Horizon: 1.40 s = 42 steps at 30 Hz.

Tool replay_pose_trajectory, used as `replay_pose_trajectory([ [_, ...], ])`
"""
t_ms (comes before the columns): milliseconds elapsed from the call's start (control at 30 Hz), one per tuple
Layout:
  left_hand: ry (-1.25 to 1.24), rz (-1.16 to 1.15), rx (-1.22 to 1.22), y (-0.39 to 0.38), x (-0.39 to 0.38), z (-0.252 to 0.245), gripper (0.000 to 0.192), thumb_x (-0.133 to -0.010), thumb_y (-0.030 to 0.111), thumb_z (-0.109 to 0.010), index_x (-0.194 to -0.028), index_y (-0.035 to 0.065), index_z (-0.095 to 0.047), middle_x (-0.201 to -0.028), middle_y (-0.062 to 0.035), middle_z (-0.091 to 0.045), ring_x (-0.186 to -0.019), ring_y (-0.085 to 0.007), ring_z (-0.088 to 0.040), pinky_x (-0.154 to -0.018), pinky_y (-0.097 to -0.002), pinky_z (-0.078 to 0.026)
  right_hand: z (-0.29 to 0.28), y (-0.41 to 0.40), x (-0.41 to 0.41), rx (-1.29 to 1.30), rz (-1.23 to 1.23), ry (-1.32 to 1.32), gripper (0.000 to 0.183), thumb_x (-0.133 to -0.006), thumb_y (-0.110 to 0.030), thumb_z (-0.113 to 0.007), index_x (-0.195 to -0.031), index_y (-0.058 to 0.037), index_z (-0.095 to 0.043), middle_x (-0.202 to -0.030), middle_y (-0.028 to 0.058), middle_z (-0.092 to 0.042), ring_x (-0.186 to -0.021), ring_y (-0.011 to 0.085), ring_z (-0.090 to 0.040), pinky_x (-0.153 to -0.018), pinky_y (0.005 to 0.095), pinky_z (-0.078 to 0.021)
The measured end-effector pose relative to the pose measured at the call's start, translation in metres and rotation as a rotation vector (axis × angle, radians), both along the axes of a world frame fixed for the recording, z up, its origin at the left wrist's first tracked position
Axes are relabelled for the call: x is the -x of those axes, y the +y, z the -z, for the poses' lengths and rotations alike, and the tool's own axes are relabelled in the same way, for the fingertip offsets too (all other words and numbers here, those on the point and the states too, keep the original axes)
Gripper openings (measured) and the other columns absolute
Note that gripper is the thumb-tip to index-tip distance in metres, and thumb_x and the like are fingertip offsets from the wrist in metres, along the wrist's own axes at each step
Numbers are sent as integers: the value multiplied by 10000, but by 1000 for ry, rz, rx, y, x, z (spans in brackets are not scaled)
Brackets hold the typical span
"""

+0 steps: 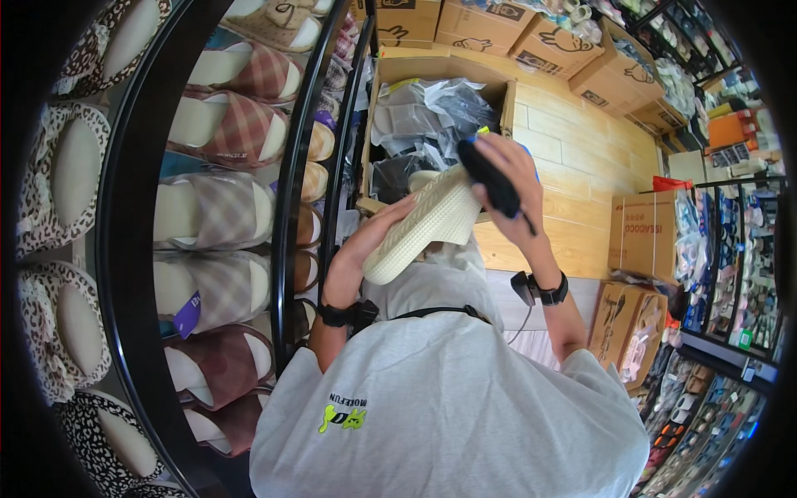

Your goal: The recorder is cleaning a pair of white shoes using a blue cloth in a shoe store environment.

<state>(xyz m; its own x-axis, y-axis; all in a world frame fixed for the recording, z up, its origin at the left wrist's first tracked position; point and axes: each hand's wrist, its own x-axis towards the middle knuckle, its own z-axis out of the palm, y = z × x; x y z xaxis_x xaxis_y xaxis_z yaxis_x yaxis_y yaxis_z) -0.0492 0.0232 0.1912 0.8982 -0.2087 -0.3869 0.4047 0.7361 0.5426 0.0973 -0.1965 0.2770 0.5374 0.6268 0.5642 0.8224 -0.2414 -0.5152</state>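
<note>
My left hand [387, 225] grips a cream foam slipper [418, 229] by its edge, its textured sole turned toward my right side. A second cream rounded piece [423, 179] shows just beyond it, partly covered, perhaps the mate. My right hand [512, 177] is closed around a black oblong tool [489, 177] with blue parts; its exact kind cannot be made out. This tool is close beside the slipper's upper end. Past both hands stands an open cardboard carton [507, 103] holding several slippers in clear bags [411, 124].
On my left, a black-framed shelf rack [127, 187] carries rows of plaid slippers [215, 208] and leopard-print slippers [65, 177]. Cardboard cartons [479, 28] line the far side of the wooden floor [560, 187]. More cartons [641, 233] and stocked shelves [747, 267] are on the right.
</note>
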Motion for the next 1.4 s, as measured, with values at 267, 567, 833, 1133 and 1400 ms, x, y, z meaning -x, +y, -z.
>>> replay_pose_trajectory([
  [267, 122, -50, -2, 2, -4, 3, 493, -1153, 241, -493, -1604, 45, -469, -1364, -110, -710, -1106, -202, -766, -845, -341, -672, -10, 23, 41, 148, -67, -216, 551, -852, -234, -777, -1393, -142, -724, -1435, 101, -681, -1355, 335, -607, -1165, 535, -441],
  [567, -586, -193, -879, -10, 30, -64, 456, -1154, 183, -417, -1559, 7, -529, -1558, -124, -579, -1457, -230, -538, -1261, -367, -369, -6, 27, 60, 207, -488, -254, 591, -870, -184, -648, -1459, -142, -657, -1457, 108, -656, -1384, 299, -606, -1195, 475, -446],
  [833, 42, -66, 36, 0, -17, -6, 403, -1157, 234, -483, -1500, 40, -568, -1356, -96, -716, -1155, -188, -749, -945, -344, -640, -13, 17, -6, 48, -17, -155, 547, -864, -249, -839, -1388, -142, -728, -1382, 93, -713, -1296, 340, -636, -1151, 513, -450],
  [1133, -547, -200, -713, -2, 26, -44, 483, -1183, 281, -425, -1560, -8, -511, -1544, -103, -577, -1402, -151, -569, -1187, -309, -450, -7, 36, 74, 167, -375, -305, 537, -892, -223, -621, -1418, -154, -703, -1454, 88, -670, -1357, 315, -633, -1177, 499, -449],
  [1400, -535, -228, -659, -14, 10, -33, 543, -1140, 259, -536, -1612, 1, -458, -1581, -90, -563, -1396, -149, -587, -1177, -284, -463, -16, 15, 41, 193, -473, -315, 565, -882, -225, -657, -1442, -156, -676, -1441, 85, -671, -1330, 295, -637, -1170, 477, -467],
])
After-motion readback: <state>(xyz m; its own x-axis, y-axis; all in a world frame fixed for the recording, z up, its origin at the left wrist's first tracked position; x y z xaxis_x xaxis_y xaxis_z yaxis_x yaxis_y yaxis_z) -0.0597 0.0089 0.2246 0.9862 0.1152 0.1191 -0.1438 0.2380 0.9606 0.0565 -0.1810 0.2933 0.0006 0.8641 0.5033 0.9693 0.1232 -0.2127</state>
